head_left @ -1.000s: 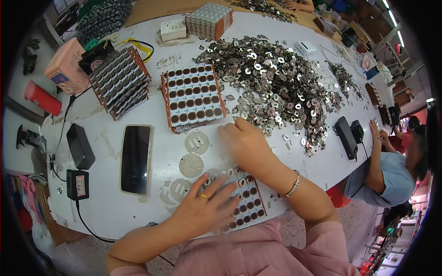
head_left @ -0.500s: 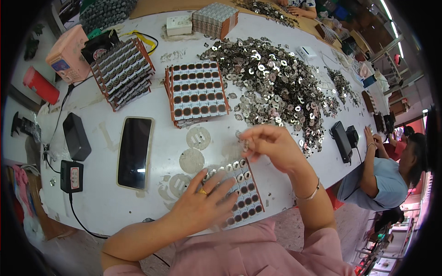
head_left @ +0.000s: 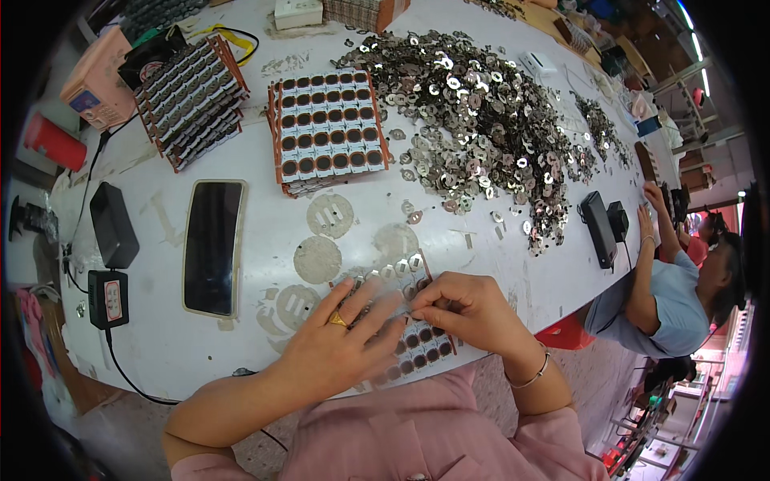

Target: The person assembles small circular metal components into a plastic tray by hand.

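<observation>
A panel of round black cells in white squares with an orange edge (head_left: 423,350) lies at the table's front edge, before me. Silvery metal pieces (head_left: 414,261) sit on its far rows. Over its left part spreads my left hand (head_left: 341,333), fingers apart and partly blurred, a yellow ring on one finger; it seems to hold nothing. My right hand (head_left: 473,311) has come down onto the panel's middle, thumb and fingertip pinched on a small metal piece, mostly hidden. Both hands' fingertips are close together, and they cover much of the panel.
A large heap of loose metal pieces (head_left: 481,120) spreads beyond my right hand. Stacked panels (head_left: 329,128) stand at the back middle, more filled panels (head_left: 192,100) to their left. A phone (head_left: 213,248) and black adapter (head_left: 108,299) lie left. At right sits another person (head_left: 662,301).
My right hand has moved down and toward me, from beside the metal heap to the panel, meeting the left hand's fingertips. My left hand stays over the panel. The whole view has shifted slightly.
</observation>
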`<state>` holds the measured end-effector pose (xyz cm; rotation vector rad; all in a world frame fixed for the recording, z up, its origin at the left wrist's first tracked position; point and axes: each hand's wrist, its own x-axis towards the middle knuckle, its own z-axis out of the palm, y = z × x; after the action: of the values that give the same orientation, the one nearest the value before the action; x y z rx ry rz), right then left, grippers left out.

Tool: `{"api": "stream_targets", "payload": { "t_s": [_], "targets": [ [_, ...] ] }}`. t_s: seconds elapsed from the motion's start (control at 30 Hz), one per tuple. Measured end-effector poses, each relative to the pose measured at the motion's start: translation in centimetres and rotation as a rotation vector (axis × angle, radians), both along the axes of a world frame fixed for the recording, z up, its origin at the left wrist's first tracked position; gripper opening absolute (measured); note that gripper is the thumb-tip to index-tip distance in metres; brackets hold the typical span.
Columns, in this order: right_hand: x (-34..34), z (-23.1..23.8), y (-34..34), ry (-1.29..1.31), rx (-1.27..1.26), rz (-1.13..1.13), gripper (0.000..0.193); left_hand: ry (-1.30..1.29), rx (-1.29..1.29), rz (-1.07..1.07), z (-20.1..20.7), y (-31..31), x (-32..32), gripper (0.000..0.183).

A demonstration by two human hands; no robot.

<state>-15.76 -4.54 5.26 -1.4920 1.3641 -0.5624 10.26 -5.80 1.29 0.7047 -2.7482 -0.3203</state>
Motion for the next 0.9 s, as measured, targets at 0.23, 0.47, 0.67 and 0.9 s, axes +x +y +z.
{"api": "stream_targets", "payload": {
  "t_s": [0.23, 0.47, 0.67, 0.9],
  "targets": [
    [0.2, -1.7, 1.3, 0.095, -0.368, 0.077, 0.016, -0.029, -0.019, -0.026, 0.3, 0.1, 0.0, 0.051],
    [1.0, -0.4, 2.1, 0.185, -0.141, -0.083, 0.022, -0.022, 0.013, -0.009, 0.2, 0.3, 0.0, 0.052],
    [1.3, 0.4, 1.9, 0.306, -0.274, 0.058, 0.023, -0.006, 0.014, 0.003, 0.1, 0.3, 0.1, 0.053],
    [0.0, 0.5, -3.4, 0.473, -0.631, 0.013, 0.025, -0.003, 0.016, 0.006, 0.6, 0.1, -0.1, 0.053]
  ]
}}
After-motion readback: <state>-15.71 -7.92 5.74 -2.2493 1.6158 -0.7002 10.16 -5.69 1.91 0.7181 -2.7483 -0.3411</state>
